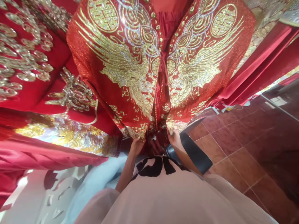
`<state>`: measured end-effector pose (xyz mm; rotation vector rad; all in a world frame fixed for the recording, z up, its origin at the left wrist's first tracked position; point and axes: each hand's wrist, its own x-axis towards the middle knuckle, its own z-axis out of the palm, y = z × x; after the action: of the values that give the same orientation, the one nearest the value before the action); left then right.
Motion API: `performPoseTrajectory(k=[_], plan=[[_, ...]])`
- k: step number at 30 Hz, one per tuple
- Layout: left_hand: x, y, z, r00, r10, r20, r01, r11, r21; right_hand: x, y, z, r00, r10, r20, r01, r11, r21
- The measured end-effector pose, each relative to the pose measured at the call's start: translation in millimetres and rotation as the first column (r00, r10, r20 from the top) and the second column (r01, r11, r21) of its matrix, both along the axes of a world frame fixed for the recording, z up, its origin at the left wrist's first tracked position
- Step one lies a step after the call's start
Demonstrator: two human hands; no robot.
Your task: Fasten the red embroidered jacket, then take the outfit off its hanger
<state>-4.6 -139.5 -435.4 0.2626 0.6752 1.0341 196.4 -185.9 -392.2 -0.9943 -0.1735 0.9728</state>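
Observation:
A red jacket (112, 96) with gold phoenix embroidery and beading hangs upright in front of me, its front parted down the middle. At its lower hem my left hand (138, 145) pinches the left front panel. My right hand (174, 138) grips the hem of the right panel, thumb on top of the gold trim. Red ties (163, 67) dangle at the centre of the opening. Between my hands, the area under the hem is dark and hard to make out.
Red cloth with sequin ornaments (72, 90) covers the left side, above a pink draped cloth (58, 155). A black chair seat (192, 152) stands close at my right. Red velvet drapery (259, 73) hangs at right over the tiled floor (233, 149).

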Motion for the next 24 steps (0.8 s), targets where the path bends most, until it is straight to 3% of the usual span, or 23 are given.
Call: performPoseTrajectory(k=[8, 16, 24], plan=[[28, -17, 21.0, 0.997, 0.046, -0.063, -0.043, 0.998, 0.042, -33, -19, 22.3, 0.991, 0.124, 0.04, -0.122, 0.991, -0.058], [49, -30, 45.0, 0.992, 0.084, -0.099, -0.074, 0.992, 0.103, -47, -21, 25.5, 0.976, 0.195, 0.096, -0.188, 0.979, -0.078], [55, -38, 55.0, 0.99, 0.081, -0.115, -0.063, 0.986, 0.155, -56, -28, 42.4, 0.96, 0.277, -0.045, -0.28, 0.957, -0.073]])
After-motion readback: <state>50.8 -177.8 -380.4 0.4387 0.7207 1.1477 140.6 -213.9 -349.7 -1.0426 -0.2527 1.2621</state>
